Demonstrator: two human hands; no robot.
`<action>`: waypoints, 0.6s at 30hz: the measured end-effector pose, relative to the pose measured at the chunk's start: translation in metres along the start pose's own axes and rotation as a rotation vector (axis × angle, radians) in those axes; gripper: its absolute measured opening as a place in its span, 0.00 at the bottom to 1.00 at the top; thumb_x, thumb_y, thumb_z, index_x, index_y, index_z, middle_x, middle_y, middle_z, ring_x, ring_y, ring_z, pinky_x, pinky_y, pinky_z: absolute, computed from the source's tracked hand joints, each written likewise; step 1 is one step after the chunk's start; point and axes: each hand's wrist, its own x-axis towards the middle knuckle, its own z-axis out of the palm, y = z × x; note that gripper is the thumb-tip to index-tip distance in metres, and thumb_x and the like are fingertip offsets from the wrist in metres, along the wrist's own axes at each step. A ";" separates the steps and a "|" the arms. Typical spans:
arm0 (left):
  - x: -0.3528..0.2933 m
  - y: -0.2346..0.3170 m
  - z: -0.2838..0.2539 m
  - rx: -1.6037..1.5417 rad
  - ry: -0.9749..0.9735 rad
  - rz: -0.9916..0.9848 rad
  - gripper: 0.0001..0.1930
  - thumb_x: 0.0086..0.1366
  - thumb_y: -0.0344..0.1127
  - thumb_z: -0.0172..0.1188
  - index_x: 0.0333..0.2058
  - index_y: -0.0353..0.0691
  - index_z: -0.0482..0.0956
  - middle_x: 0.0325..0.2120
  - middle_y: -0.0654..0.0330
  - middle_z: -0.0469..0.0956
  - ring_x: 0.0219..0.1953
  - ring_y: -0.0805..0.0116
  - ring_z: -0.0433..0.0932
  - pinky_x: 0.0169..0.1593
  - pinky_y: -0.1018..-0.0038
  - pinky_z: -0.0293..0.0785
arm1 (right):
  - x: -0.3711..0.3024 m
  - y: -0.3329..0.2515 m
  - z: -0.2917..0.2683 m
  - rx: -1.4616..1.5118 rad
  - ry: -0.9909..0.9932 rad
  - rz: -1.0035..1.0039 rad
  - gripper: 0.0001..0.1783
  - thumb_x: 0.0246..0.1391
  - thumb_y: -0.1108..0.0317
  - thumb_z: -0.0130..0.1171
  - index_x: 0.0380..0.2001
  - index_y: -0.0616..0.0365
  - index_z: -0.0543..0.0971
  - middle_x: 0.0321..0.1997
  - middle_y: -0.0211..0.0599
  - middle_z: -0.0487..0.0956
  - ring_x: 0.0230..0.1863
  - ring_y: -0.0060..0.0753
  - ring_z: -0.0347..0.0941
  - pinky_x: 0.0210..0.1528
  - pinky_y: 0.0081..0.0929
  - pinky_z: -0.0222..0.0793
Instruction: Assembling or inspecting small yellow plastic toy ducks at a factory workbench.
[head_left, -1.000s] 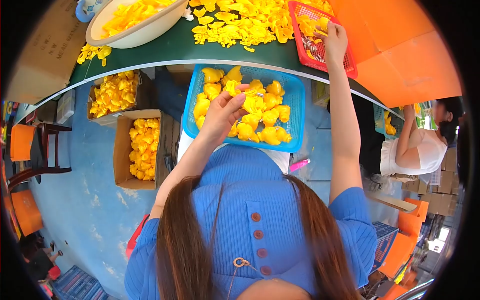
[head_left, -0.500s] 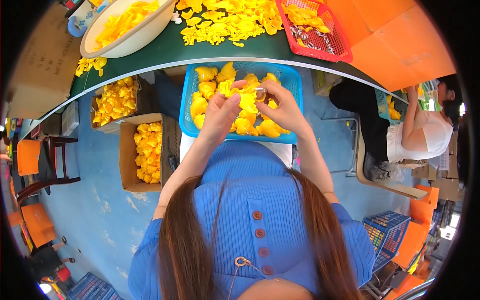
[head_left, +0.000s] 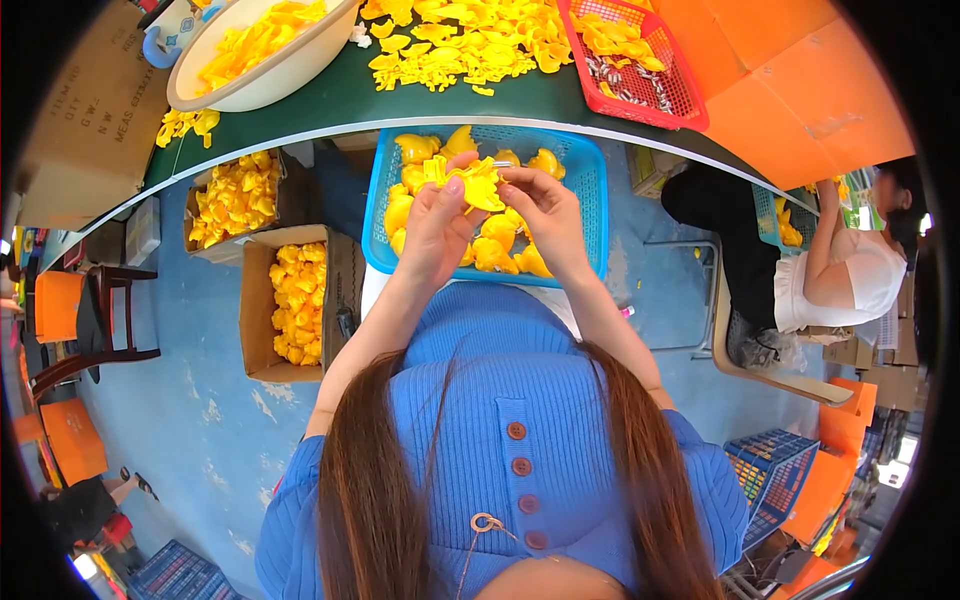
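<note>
Blue floor [head_left: 180,330] spreads beneath a green table [head_left: 430,108] crowded with a pale basin [head_left: 270,92], loose yellow parts [head_left: 480,45] and a red basket [head_left: 688,100]. Above a blue basket [head_left: 592,215], the left hand [head_left: 435,230] pinches a yellow piece [head_left: 484,186]; the right hand [head_left: 555,215] meets its right side beside a half-hidden silvery bit [head_left: 503,164], its grip unclear. Dark printing marks a carton [head_left: 60,180], cut off at left.

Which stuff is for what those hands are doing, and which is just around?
Seems part of it:
yellow piece gripped by the left hand
small silvery part by the right hand
blue basket below
red basket with yellow and silvery bits

Seems just around:
dark chair
blue crate
</note>
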 end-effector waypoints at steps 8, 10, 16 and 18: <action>0.000 0.000 -0.003 0.016 -0.038 0.012 0.22 0.65 0.40 0.52 0.53 0.33 0.64 0.47 0.56 0.71 0.50 0.67 0.71 0.57 0.67 0.65 | 0.001 0.002 0.000 -0.027 0.002 0.008 0.13 0.53 0.75 0.56 0.42 0.66 0.73 0.39 0.37 0.77 0.41 0.24 0.74 0.46 0.21 0.70; 0.000 0.000 -0.002 0.026 -0.049 0.015 0.22 0.65 0.40 0.52 0.53 0.33 0.64 0.47 0.57 0.71 0.50 0.67 0.71 0.57 0.67 0.65 | 0.000 0.001 -0.001 -0.012 -0.008 0.052 0.12 0.53 0.76 0.55 0.42 0.66 0.73 0.41 0.36 0.76 0.43 0.25 0.73 0.49 0.21 0.68; -0.002 0.005 0.000 0.053 -0.056 -0.017 0.23 0.65 0.41 0.51 0.54 0.35 0.63 0.46 0.57 0.72 0.47 0.68 0.74 0.50 0.68 0.73 | 0.006 0.009 -0.016 0.056 0.118 0.015 0.11 0.55 0.72 0.53 0.41 0.63 0.75 0.37 0.34 0.76 0.38 0.23 0.74 0.41 0.21 0.71; -0.003 0.007 0.002 0.095 -0.099 -0.078 0.22 0.65 0.41 0.51 0.54 0.36 0.64 0.46 0.57 0.73 0.46 0.68 0.76 0.45 0.70 0.77 | 0.006 0.000 -0.019 0.090 0.175 -0.066 0.10 0.56 0.72 0.53 0.41 0.62 0.76 0.36 0.34 0.76 0.37 0.21 0.73 0.36 0.19 0.70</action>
